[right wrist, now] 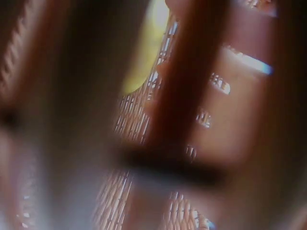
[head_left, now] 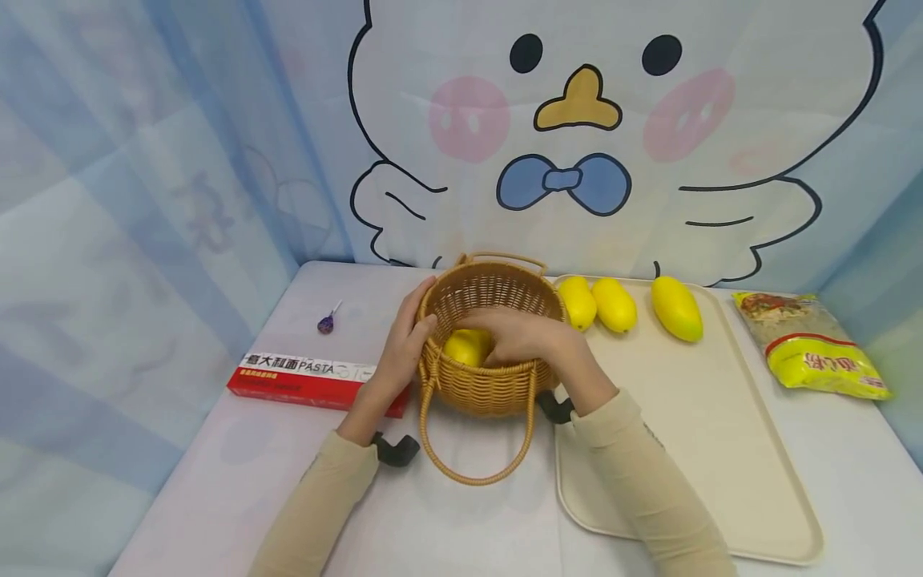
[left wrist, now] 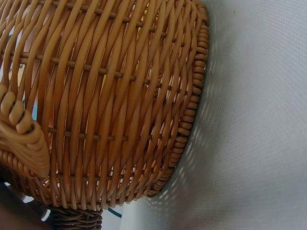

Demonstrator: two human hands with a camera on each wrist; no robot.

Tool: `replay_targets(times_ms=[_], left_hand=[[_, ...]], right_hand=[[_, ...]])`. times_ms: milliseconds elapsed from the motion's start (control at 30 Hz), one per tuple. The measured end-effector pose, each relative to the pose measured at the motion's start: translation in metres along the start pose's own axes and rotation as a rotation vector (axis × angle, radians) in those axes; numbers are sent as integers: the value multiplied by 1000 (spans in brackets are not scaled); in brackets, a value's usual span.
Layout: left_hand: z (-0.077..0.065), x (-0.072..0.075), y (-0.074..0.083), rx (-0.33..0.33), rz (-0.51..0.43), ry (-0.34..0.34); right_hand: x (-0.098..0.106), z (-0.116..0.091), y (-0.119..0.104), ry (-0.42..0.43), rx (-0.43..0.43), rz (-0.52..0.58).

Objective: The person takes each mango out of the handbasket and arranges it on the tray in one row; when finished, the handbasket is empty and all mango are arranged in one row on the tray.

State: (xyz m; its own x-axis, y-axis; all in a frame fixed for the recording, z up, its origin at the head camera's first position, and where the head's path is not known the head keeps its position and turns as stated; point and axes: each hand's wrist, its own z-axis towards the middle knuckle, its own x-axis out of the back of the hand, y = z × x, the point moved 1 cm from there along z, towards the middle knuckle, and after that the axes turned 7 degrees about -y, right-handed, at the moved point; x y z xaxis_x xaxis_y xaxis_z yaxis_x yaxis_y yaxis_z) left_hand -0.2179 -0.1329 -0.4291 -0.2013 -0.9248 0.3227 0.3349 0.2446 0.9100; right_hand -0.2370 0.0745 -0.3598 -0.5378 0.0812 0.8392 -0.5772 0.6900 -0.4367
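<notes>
A brown wicker basket stands on the table in the head view, its front handle hanging down toward me. My left hand holds the basket's left rim, the thumb at the rim and the fingers along the outside. The left wrist view is filled by the woven wall. My right hand reaches inside the basket, beside a yellow lemon. Its fingers lie over and next to the fruit, partly hidden. Blurred wicker strips block much of the right wrist view, where a yellow fruit shows near the fingers.
On the right, a cream tray bears two lemons and a yellow mango along its far edge. Beyond it lies a yellow food bag. A red pasta box and a lollipop lie to the left.
</notes>
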Motion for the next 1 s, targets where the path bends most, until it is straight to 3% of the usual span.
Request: replay_targets(times_ms=[133,333,400,633,867,1000], left_hand=[[1,0,-2,-9,9,9],[3,0,-4,4,10,-15],[2,0,0,13,10,-21],[-7,2,36,27,14,-32],[-8,2,38,26,9,-22],[-8,2,38,26,9,-22]], right_hand=[[-1,2,2,-42,32,-51],[-2,2,4,-53,2,-61],[-2,1,4,-46,-15,-59],[0,1,2,-41,-92,-32],[1,1,1,-52,-100,-32],[0,1,2,-100,-110,-31]])
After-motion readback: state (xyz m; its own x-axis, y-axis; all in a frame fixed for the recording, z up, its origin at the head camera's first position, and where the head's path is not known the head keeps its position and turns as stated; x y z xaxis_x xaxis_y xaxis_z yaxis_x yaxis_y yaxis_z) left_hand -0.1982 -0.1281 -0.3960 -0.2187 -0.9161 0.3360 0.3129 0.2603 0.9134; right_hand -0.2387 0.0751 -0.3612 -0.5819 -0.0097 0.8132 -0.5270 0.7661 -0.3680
